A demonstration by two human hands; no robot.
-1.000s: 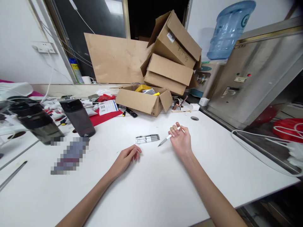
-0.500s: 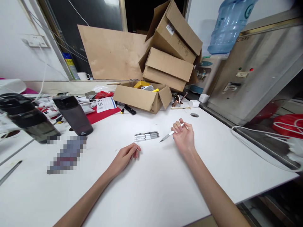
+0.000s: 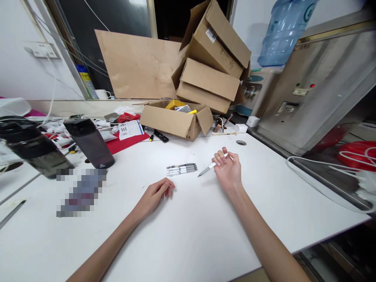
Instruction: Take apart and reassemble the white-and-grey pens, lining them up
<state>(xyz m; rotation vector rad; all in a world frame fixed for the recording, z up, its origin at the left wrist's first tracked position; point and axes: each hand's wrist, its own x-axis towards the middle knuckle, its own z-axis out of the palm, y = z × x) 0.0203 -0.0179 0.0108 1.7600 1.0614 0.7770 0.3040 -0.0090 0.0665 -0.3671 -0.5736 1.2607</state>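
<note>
My right hand, palm turned up, grips a white and grey pen with its fingers curled around the upper part. The pen's dark tip slants down to the left, just above or at the table; I cannot tell if it touches. Several similar pens lie side by side in a row on the white table, left of that tip. Just below the row, my left hand rests on the tabletop, fingers loosely bent and apart, with nothing visible in it.
Two dark bottles stand at the left beside a blurred-out item. An opened cardboard box sits at the back, with more boxes stacked behind. A metal cabinet and a white cable border the right side.
The view has shifted very slightly. Both hands, the held pen and the row of pens keep practically the same places.
</note>
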